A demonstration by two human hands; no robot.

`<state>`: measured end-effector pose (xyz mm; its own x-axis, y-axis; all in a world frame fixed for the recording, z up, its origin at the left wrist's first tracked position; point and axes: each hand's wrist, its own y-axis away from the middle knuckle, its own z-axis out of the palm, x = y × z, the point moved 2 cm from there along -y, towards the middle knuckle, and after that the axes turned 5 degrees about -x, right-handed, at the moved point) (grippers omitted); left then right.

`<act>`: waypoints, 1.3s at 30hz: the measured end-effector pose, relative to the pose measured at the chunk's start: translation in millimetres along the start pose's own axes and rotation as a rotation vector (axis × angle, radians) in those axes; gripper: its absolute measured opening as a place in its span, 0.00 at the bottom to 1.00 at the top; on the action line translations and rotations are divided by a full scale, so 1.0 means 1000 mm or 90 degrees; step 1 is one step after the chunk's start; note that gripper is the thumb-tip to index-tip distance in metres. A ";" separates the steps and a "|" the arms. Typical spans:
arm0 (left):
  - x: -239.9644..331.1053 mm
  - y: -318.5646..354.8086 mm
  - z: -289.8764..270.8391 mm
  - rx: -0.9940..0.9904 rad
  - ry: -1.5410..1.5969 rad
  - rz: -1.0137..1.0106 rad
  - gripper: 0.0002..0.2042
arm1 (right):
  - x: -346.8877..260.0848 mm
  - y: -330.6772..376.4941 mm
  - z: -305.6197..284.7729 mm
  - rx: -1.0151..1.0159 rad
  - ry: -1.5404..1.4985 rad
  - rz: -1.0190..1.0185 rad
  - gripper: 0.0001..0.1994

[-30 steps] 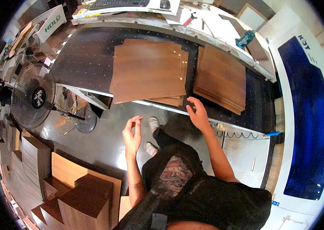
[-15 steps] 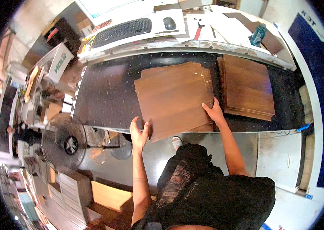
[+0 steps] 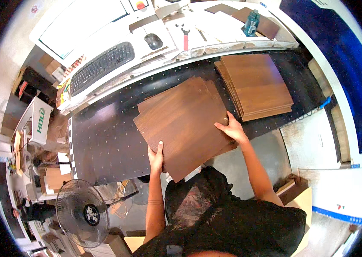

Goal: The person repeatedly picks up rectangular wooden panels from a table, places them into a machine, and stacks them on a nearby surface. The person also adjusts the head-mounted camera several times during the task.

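Note:
A brown wood-grain panel [image 3: 181, 128] lies slanted on top of other panels on the black table, its near corner sticking out past the front edge. My left hand [image 3: 156, 159] grips its left edge, thumb on the upper face and fingers underneath. On the right edge, my right hand [image 3: 233, 129] also grips it, thumb on top, beside a small light spot near the corner. Edges of lower panels show behind it and at its near right. A second stack of brown panels [image 3: 256, 85] sits to the right, apart from both hands.
The black table [image 3: 104, 141] is dotted with small light points. Behind it, a white ledge holds a keyboard [image 3: 103, 67], a mouse [image 3: 153, 41], a red-handled tool [image 3: 185, 40] and a teal bottle [image 3: 252, 23]. A fan [image 3: 82, 214] stands at the lower left.
My view has turned, so the table appears tilted. My left hand has closed from spread fingers onto the panel's edge. The top panel reaches farther over the front edge.

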<state>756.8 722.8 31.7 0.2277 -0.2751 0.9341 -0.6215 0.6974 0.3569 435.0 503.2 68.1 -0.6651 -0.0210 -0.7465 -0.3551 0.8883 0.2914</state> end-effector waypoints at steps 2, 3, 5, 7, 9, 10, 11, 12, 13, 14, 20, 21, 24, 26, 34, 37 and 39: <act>-0.007 -0.009 -0.008 -0.017 -0.006 0.065 0.31 | -0.001 0.004 0.008 0.006 0.003 0.042 0.57; -0.011 -0.015 -0.014 -0.030 -0.005 0.057 0.30 | 0.000 0.009 0.014 0.016 -0.009 0.053 0.58; -0.017 -0.027 -0.027 -0.054 0.023 0.036 0.31 | -0.002 0.017 0.029 0.032 0.025 0.065 0.60; -0.017 -0.037 -0.040 -0.102 0.052 0.023 0.31 | -0.006 0.030 0.044 0.040 0.047 0.116 0.62; -0.013 -0.042 -0.053 -0.124 -0.001 0.010 0.31 | -0.015 0.043 0.055 0.067 0.065 0.121 0.62; -0.010 -0.042 -0.059 -0.152 0.023 0.018 0.31 | -0.019 0.051 0.059 0.081 0.084 0.149 0.62; -0.006 -0.043 -0.064 -0.171 0.038 0.015 0.31 | -0.023 0.059 0.064 0.082 0.074 0.145 0.61; -0.003 -0.043 -0.070 -0.184 0.047 -0.009 0.31 | -0.028 0.067 0.069 0.089 0.058 0.136 0.61; 0.000 -0.043 -0.076 -0.197 0.050 -0.013 0.32 | -0.030 0.076 0.076 0.099 0.046 0.135 0.60; 0.004 -0.044 -0.081 -0.230 0.053 -0.002 0.32 | -0.033 0.083 0.083 0.113 0.034 0.126 0.59; 0.018 -0.063 -0.127 -0.336 0.026 0.002 0.29 | -0.034 0.128 0.144 0.174 0.007 0.152 0.59; 0.019 -0.065 -0.135 -0.377 0.069 0.004 0.29 | -0.038 0.138 0.155 0.200 0.025 0.144 0.59; 0.026 -0.074 -0.162 -0.395 -0.043 -0.014 0.32 | -0.050 0.172 0.188 0.216 0.002 0.188 0.60; 0.026 -0.072 -0.177 -0.403 -0.033 -0.065 0.33 | -0.057 0.187 0.198 0.203 0.023 0.210 0.59; 0.016 -0.085 -0.191 -0.315 -0.023 -0.267 0.40 | -0.050 0.159 0.174 0.068 -0.305 0.263 0.48; 0.023 -0.106 -0.180 -0.296 0.059 -0.304 0.39 | -0.051 0.138 0.177 0.104 -0.462 0.235 0.44; 0.033 -0.120 -0.168 -0.311 0.097 -0.318 0.38 | -0.053 0.129 0.181 0.128 -0.535 0.227 0.43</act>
<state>965.1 741.6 22.2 0.5216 -0.5681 0.6365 -0.0165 0.7392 0.6733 543.2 701.5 37.0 0.0088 0.5377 -0.8431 -0.0493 0.8423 0.5367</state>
